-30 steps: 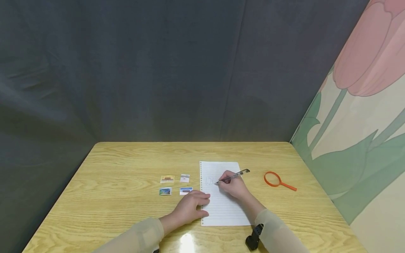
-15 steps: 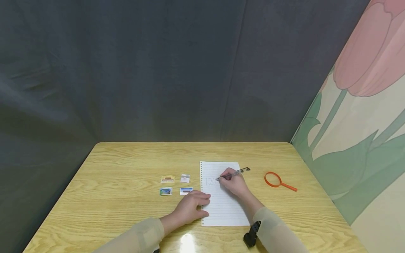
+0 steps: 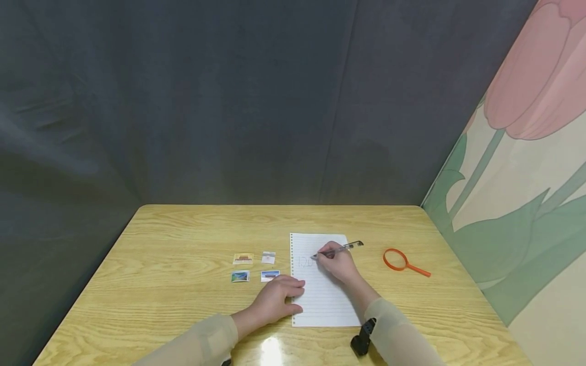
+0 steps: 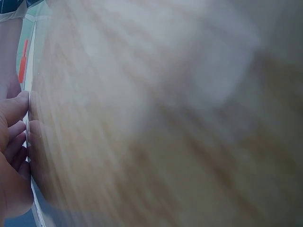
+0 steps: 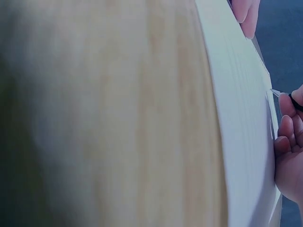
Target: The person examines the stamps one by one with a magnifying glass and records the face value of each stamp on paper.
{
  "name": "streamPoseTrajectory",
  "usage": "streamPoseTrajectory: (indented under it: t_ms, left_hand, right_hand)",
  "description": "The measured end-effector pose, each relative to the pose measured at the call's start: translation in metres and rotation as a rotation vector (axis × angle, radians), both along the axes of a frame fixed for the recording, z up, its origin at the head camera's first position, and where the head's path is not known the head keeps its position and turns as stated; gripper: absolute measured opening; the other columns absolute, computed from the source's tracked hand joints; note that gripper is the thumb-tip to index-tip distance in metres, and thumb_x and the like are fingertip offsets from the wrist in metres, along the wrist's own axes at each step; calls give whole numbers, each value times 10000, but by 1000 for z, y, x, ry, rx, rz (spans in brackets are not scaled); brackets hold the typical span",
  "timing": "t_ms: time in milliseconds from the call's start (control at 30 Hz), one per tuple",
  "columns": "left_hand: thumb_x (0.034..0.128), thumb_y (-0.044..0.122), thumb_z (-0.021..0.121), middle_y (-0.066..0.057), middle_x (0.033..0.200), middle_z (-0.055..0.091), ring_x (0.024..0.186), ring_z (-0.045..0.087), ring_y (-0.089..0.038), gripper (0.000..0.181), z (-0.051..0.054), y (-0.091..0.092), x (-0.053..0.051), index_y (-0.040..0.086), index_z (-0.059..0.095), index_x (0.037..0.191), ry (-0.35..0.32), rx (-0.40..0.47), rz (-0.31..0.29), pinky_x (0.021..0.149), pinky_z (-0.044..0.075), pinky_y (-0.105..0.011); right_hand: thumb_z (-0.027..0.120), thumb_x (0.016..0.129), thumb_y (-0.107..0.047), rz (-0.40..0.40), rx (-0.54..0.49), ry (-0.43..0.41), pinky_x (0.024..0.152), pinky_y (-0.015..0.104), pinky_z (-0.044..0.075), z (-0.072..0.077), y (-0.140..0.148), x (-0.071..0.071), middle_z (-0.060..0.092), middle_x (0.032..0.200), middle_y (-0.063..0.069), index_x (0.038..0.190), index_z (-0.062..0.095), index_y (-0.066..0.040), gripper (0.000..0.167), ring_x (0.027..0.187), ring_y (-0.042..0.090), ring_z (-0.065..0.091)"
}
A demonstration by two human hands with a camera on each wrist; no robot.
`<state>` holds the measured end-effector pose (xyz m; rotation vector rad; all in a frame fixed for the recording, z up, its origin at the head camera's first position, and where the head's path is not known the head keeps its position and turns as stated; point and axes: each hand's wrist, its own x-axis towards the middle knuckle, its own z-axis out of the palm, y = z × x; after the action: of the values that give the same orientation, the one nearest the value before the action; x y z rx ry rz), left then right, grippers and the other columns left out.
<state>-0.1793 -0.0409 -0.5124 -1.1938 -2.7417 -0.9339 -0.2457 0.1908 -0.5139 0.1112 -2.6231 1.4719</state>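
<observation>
My right hand (image 3: 339, 265) pinches a black pen (image 3: 351, 245), which slants up to the right with its tip at the upper part of a white lined sheet of paper (image 3: 325, 307). Faint handwriting that looks like "120" (image 3: 305, 262) stands left of the tip. My left hand (image 3: 273, 299) rests with extended fingers on the sheet's punched left edge. In the right wrist view, the curled fingers of the right hand (image 5: 289, 151) hold the pen (image 5: 276, 91) over the paper (image 5: 246, 123). In the left wrist view, the left hand (image 4: 13, 156) lies low against the surface.
Several small stamp-like pictures lie left of the paper: a yellow one (image 3: 243, 258), a pale one (image 3: 268, 257), a green-blue one (image 3: 240, 276) and a blue-white one (image 3: 270, 275). A magnifying glass with an orange handle (image 3: 418, 271) lies at right on the wooden table (image 3: 183, 244).
The pen tip has shifted slightly up the sheet with the right hand, and the last written mark now looks like a closed, round figure. My left hand stays in place.
</observation>
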Motion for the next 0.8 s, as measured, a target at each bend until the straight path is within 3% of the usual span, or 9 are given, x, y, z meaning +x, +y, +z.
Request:
streamPoseTrajectory:
  t_ms: [600, 800]
  left_hand:
    - [829, 236, 811, -27, 1335, 620, 1233, 548, -203, 418, -1, 0, 1, 88, 713, 1207, -21, -9, 9, 1072, 415, -327]
    - [810, 223, 821, -61, 1314, 635, 1209, 563, -227, 423, -1, -1, 1, 61, 719, 1187, 24, 30, -14, 1052, 435, -344]
  right_hand:
    - [717, 801, -32, -54, -15, 20, 620, 229, 474, -3, 13, 6, 628, 777, 9, 850, 683, -71, 71, 704, 156, 557]
    - [724, 807, -36, -35, -35, 4, 603, 221, 474, -2, 11, 6, 616, 746, 2, 857, 679, -61, 72, 681, 152, 553]
